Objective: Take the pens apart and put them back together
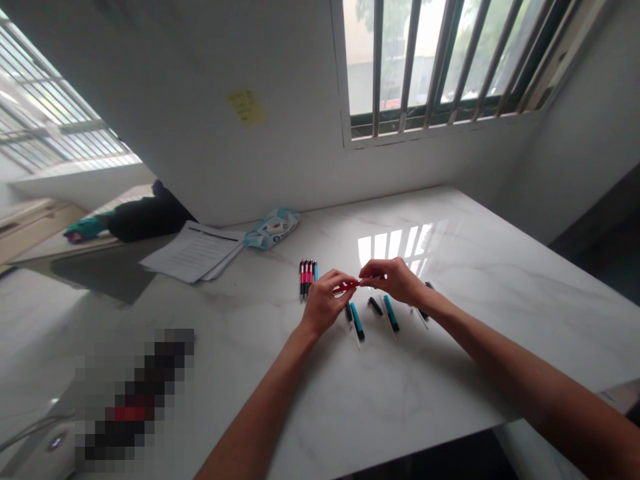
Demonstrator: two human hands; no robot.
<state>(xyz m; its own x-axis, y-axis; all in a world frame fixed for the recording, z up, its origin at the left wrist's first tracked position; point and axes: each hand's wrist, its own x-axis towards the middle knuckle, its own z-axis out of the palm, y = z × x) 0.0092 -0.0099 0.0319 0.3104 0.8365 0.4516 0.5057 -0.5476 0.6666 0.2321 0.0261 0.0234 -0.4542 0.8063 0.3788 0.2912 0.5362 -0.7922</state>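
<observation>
Between its thumb and fingers my left hand (325, 300) pinches a red pen barrel (345, 288) above the table. My right hand (393, 279) meets it at the barrel's right end, fingers closed on a thin pen part (375, 278) that is mostly hidden. Close beyond my left hand, several assembled pens (306, 277), red and black with a blue one, lie side by side. Below my hands are a blue pen barrel (357, 321), a second blue barrel (391, 313), a black pen piece (375, 306) and thin white refills (388, 319). More dark parts (424, 313) lie partly under my right wrist.
The white marbled table (400, 400) runs back to the wall. Stacked papers (193, 250) and a blue-white soft packet (273, 229) rest at the back left. A pixelated dark object (145, 393) is at the front left. Above is a barred window (440, 60).
</observation>
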